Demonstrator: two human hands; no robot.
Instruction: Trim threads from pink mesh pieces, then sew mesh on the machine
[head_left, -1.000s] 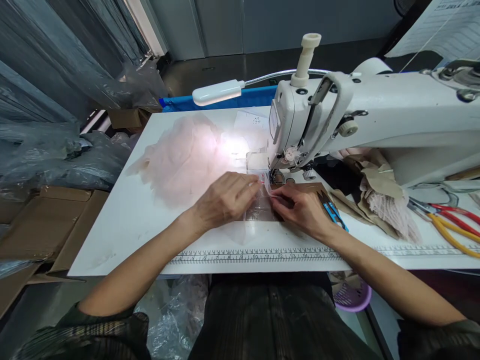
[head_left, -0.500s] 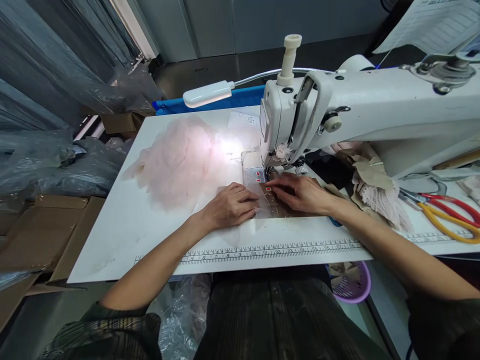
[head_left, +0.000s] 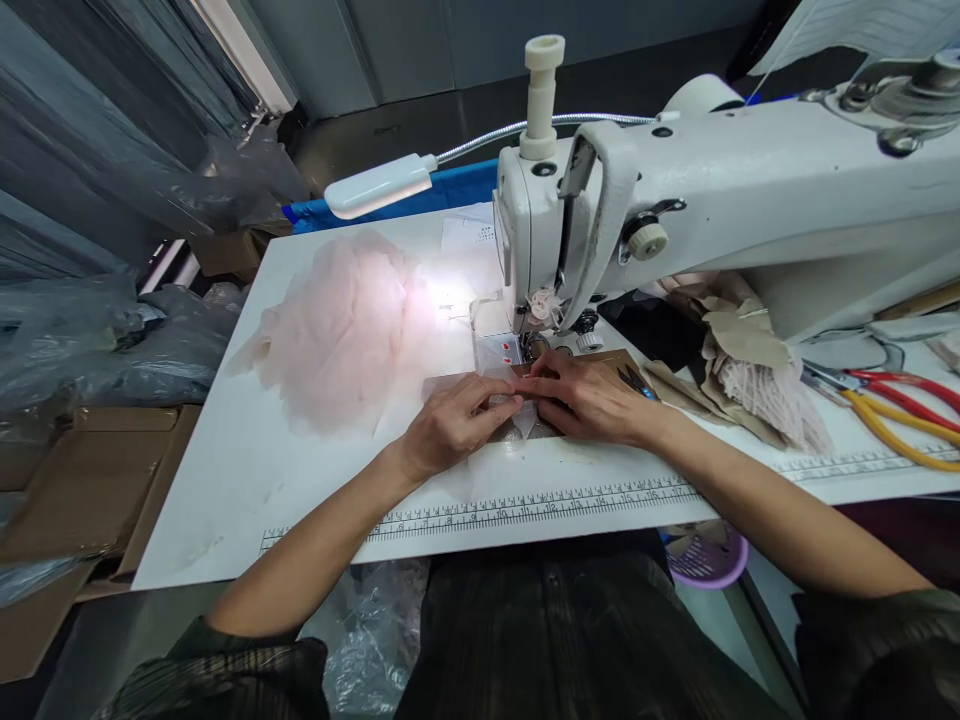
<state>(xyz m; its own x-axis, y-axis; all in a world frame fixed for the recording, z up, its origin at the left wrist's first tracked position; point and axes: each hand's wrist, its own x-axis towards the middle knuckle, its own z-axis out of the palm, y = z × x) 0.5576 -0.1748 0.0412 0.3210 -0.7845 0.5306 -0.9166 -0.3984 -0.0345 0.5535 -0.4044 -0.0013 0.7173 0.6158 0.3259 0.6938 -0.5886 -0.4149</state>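
Observation:
Just in front of the needle of a white sewing machine (head_left: 551, 230), my two hands meet at the fingertips. My left hand (head_left: 461, 420) pinches a piece of sheer pale fabric (head_left: 525, 418), which hangs in a small fold between the hands. My right hand (head_left: 589, 400) is closed on the same fabric from the other side. Beneath them lies a brown, shiny plate (head_left: 619, 362) on the worktable. A large heap of pale pink tulle (head_left: 330, 330) rests to the left, under the machine's lamp. Small snips (head_left: 637, 383) with a blue part lie beside my right hand.
A printed ruler (head_left: 525, 508) runs along the table's front edge. Red-handled and yellow-handled scissors (head_left: 892, 400) lie at the right, near fabric scraps (head_left: 757, 370). The lamp (head_left: 379, 187) hangs over the tulle. Cardboard boxes (head_left: 90, 480) stand left; a purple basket (head_left: 712, 570) sits below the table.
My hands have come together, and the fabric between them is now lifted into a fold. The snips by my right hand have come into fuller view. The camera view has shifted slightly.

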